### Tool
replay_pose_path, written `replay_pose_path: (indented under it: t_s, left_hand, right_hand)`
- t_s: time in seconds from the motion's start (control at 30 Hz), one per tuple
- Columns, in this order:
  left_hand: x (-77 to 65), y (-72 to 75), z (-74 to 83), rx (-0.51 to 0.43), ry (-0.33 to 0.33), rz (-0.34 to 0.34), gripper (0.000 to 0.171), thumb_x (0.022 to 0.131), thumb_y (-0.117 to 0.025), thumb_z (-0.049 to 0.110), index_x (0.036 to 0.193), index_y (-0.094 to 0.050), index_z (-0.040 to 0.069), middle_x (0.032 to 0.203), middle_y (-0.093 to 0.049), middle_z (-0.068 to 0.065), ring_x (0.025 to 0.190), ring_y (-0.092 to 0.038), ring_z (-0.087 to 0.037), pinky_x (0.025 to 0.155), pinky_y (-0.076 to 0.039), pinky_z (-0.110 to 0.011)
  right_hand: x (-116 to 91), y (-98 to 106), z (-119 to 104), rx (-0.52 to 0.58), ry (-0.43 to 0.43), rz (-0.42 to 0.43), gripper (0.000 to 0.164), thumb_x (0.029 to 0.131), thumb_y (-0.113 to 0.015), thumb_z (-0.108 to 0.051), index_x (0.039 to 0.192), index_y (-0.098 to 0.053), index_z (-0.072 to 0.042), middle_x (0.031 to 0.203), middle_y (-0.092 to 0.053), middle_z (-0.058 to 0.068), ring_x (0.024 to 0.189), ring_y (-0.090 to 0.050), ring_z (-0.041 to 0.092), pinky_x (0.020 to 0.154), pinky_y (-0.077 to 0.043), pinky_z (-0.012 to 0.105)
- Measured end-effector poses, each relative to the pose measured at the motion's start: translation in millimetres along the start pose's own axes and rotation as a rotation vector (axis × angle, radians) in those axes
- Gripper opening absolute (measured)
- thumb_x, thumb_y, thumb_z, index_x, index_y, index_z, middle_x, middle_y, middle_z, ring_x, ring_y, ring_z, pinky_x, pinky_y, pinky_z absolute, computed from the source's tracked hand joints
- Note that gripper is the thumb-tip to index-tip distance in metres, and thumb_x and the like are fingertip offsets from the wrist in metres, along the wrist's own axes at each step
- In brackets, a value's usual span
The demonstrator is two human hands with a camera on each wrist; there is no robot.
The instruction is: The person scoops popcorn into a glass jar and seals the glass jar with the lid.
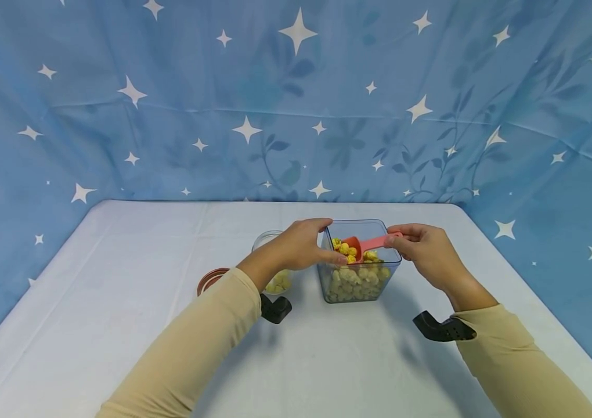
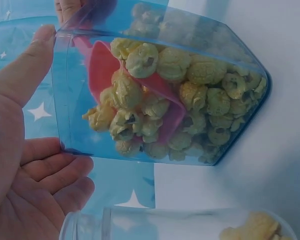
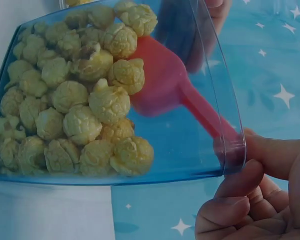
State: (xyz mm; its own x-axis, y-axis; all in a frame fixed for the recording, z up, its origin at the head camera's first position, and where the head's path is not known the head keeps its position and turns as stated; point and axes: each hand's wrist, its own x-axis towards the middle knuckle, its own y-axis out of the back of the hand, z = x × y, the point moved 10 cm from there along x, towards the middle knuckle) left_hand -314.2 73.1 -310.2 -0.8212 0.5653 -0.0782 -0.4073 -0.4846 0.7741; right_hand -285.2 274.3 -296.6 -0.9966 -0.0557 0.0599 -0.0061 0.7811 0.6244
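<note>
Your right grip (image 1: 425, 251): pink scoop (image 1: 374, 242), pinched by its handle, set in the popcorn box (image 1: 358, 227), right of the jar (image 2: 160, 223); your left grip (image 1: 301, 245): holds the box's left rim, likely for steadiness.

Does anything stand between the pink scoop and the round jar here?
Yes: the scoop is inside the square container, whose left wall stands between it and the jar. The left hand also holds the rim on that side, across the direct way.
</note>
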Motion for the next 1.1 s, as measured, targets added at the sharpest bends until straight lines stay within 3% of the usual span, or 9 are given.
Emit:
replay_pose_path:
  t_s: [0.23, 0.43, 0.63, 0.87, 1.1]
  left_hand:
    - [0.3, -0.3, -0.5, 0.0, 0.009, -0.008, 0.095, 0.085, -0.076, 0.054, 0.158, -0.031, 0.012, 0.153, -0.044, -0.008, 0.141, -0.039, -0.024, 0.112, -0.037, -0.044]
    - [1.5, -0.3, -0.5, 0.003, 0.011, -0.008, 0.095, 0.085, -0.076, 0.054, 0.158, -0.032, 0.012, 0.153, -0.044, -0.008, 0.141, -0.039, -0.024, 0.112, -0.037, -0.044]
    - [2.1, -0.7, -0.1, 0.0, 0.014, -0.006, 0.096, 0.084, -0.077, 0.052, 0.158, -0.032, 0.012, 0.153, -0.044, -0.008, 0.14, -0.04, -0.024, 0.111, -0.037, -0.044]
    - [1.7, -0.4, 0.3, -0.015, 0.02, -0.006, 0.094, 0.085, -0.078, 0.049, 0.158, -0.032, 0.012, 0.153, -0.044, -0.008, 0.141, -0.039, -0.024, 0.112, -0.036, -0.045]
    - [1.5, -0.6, 0.3, -0.015, 0.013, -0.006, 0.094, 0.085, -0.078, 0.049, 0.158, -0.032, 0.011, 0.153, -0.044, -0.009, 0.14, -0.04, -0.024, 0.112, -0.037, -0.044]
  right_hand:
    - [3, 4, 8, 0.08, -0.045, 0.028, 0.052, 0.103, -0.058, -0.034, 0.136, -0.057, 0.007, 0.109, -0.071, 0.015, 0.096, -0.058, 0.027, 0.079, -0.052, 0.021]
    - [5, 7, 12, 0.185, -0.041, 0.078, 0.049, 0.103, -0.06, -0.027, 0.135, -0.055, 0.011, 0.092, -0.069, 0.0, 0.085, -0.053, 0.022, 0.079, -0.053, 0.022]
    - [6, 8, 16, 0.229, -0.007, 0.082, 0.05, 0.103, -0.059, -0.024, 0.136, -0.052, 0.013, 0.089, -0.067, -0.009, 0.081, -0.051, 0.016, 0.076, -0.051, 0.019]
    - [7, 9, 17, 0.414, -0.01, 0.095, 0.05, 0.103, -0.06, -0.018, 0.134, -0.047, 0.019, 0.085, -0.063, -0.008, 0.078, -0.049, 0.013, 0.072, -0.05, 0.019]
    - [8, 9, 18, 0.401, -0.024, 0.123, 0.053, 0.103, -0.06, -0.022, 0.135, -0.048, 0.018, 0.088, -0.063, -0.009, 0.081, -0.049, 0.014, 0.073, -0.05, 0.018]
